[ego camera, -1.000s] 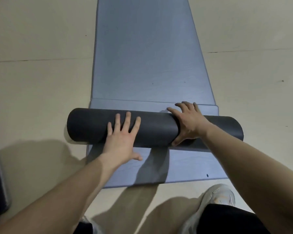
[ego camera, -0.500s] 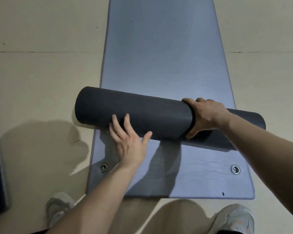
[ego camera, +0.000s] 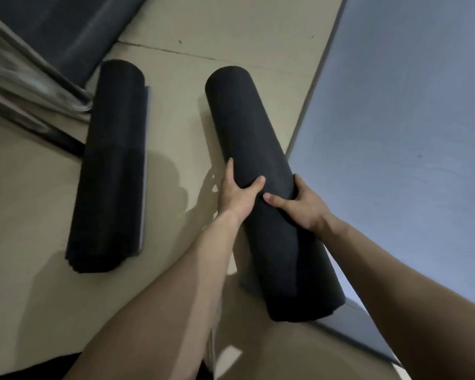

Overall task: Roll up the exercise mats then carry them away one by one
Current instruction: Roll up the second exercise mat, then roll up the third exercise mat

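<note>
head | left hand (ego camera: 235,197), right hand (ego camera: 303,205): fingers wrapped around rolled mat (ego camera: 261,174)

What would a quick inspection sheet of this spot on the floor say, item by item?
Surface: beige floor with a seam line.
Job's things: held rolled mat, dark, lengthwise in both hands; second rolled mat lying on the floor to its left, apart from it; flat blue mat still unrolled on the right.
Clutter: nothing seen.
Grippers: left hand and right hand both wrapped around the held roll.
Cables: nothing seen.
Surroundings: blurred metal frame and dark panel at upper left.
</note>
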Tool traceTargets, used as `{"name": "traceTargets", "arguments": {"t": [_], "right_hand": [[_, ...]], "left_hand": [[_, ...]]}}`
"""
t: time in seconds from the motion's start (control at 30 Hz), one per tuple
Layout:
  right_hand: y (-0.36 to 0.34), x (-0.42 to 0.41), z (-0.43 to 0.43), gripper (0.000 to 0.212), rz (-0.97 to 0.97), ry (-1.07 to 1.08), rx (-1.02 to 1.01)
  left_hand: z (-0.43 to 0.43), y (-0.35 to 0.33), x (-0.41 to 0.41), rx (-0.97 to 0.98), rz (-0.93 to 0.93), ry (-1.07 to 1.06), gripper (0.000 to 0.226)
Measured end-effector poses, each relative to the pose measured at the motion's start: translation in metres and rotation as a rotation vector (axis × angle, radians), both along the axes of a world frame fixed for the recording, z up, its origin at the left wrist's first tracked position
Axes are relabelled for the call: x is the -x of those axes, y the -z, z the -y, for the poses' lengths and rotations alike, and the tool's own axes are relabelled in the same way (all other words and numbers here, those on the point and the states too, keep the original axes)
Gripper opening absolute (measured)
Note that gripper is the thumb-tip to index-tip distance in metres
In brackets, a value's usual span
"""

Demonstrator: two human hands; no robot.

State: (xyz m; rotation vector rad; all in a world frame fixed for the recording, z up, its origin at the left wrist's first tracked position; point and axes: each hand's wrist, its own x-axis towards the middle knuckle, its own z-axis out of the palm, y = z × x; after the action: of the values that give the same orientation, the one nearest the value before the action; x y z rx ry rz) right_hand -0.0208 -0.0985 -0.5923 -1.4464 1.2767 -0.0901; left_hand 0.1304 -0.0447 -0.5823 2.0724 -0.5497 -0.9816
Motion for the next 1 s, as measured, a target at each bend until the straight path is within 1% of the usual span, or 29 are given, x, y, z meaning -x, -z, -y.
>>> {"name": "traceTargets", "arguments": {"t": [0.13, 0.27, 0.4, 0.47, 0.53, 0.6, 0.63, 0.67, 0.7, 0.77, 0.9, 1.0], "right_hand": [[0.014, -0.084, -0.001, 0.089, 0.1, 0.061, -0.041], [0.029, -0.18, -0.016, 0.097, 0.145, 0.059, -0.047], [0.033, -0.268, -0.042, 0.097, 0.093, 0.001, 0.012], [0.035, -0.295, -0.055, 0.103, 0.109, 0.004, -0.032], [0.035, -0.3, -0.061, 0.106, 0.151, 0.018, -0.089], [0.028, -0.284, -0.06, 0.094, 0.248, -0.026, -0.132], [0.022, -0.27, -0.058, 0.087, 0.259, -0.084, -0.13], [0.015, -0.252, -0.055, 0.083, 0.209, -0.153, -0.102], [0.009, -0.23, -0.053, 0.08, 0.114, -0.208, -0.059], [-0.001, -0.176, -0.05, 0.072, -0.088, -0.236, 0.071], [-0.019, -0.032, -0.05, 0.057, -0.285, -0.123, 0.113], [-0.03, 0.086, -0.062, 0.055, -0.444, -0.05, 0.09]], "left_hand": [[0.001, 0.003, -0.078, 0.035, 0.013, -0.012, 0.082], [-0.012, 0.015, -0.164, 0.009, 0.087, -0.057, 0.074], [-0.044, 0.023, -0.234, -0.016, 0.211, -0.147, 0.059], [-0.059, 0.019, -0.257, -0.018, 0.237, -0.166, 0.051], [-0.066, 0.012, -0.266, -0.015, 0.264, -0.155, 0.046], [-0.068, 0.002, -0.255, -0.061, 0.336, -0.119, 0.045], [-0.07, -0.004, -0.245, -0.095, 0.383, -0.098, 0.044], [-0.073, -0.009, -0.232, -0.121, 0.431, -0.079, 0.044], [-0.076, -0.015, -0.218, -0.14, 0.472, -0.059, 0.044], [-0.08, -0.03, -0.188, -0.164, 0.542, 0.005, 0.044], [-0.071, -0.054, -0.104, -0.199, 0.6, 0.285, 0.042], [-0.059, -0.061, -0.019, -0.24, 0.585, 0.554, 0.04]]}}
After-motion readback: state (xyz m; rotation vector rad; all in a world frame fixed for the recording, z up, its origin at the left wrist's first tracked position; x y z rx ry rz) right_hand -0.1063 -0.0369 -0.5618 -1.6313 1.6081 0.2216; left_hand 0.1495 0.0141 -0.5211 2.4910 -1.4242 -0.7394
